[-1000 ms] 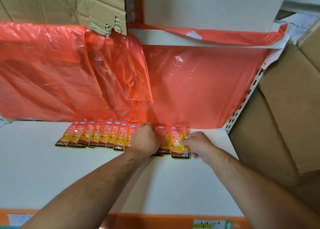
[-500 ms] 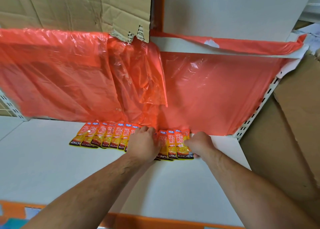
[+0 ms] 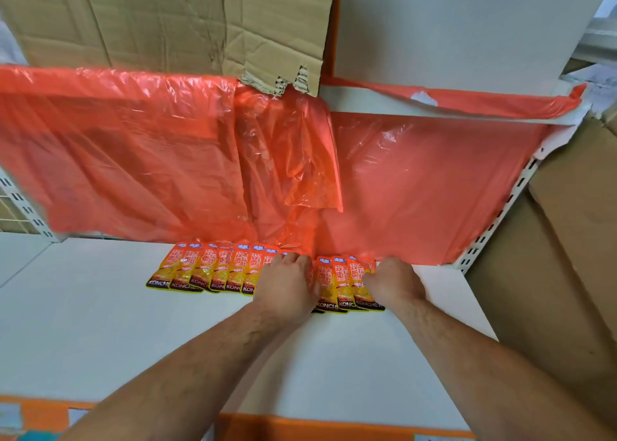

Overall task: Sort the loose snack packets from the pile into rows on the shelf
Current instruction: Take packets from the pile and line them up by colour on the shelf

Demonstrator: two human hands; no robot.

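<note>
White shelf (image 3: 100, 324), flat and bare at the front, with an orange plastic sheet (image 3: 133, 157) hanging down the back and torn cardboard (image 3: 150, 16) above it. More brown cardboard (image 3: 551, 290) stands past the perforated upright (image 3: 500, 213) on the right.

The snack packets (image 3: 207, 270) lie flat in one overlapping row at the back edge, just under the sheet's hem. A long run sits left of centre, and three more continue it between the two hands. I see no loose pile in view.

Left hand (image 3: 287, 283): palm down on the row where the run meets the three, fingers reaching forward over the packet tops, pressing rather than gripping as far as I can see. Right hand (image 3: 394, 283): against the right end of the row, thumb touching the rightmost packet (image 3: 362, 295). Its fingers are hidden behind the back of the hand, so I cannot tell whether they pinch anything.

Handling, my guess: thin glossy pouches, very light, floppy and slick. They will skate over one another and over the painted board. I would nudge them with flat fingers from both ends to close the row. To lift one I would pinch the flat sealed strip at top or bottom, not the filled middle, since the contents may crush.

Writing: "KONCHEW" on the dark band at each packet's lower end, cut off by overlap on most. There are big red Chinese characters on the yellow-orange face and a small blue tag at the top, too small to read. Labels on the orange front strip (image 3: 300, 424) are blurred and unreadable.
</note>
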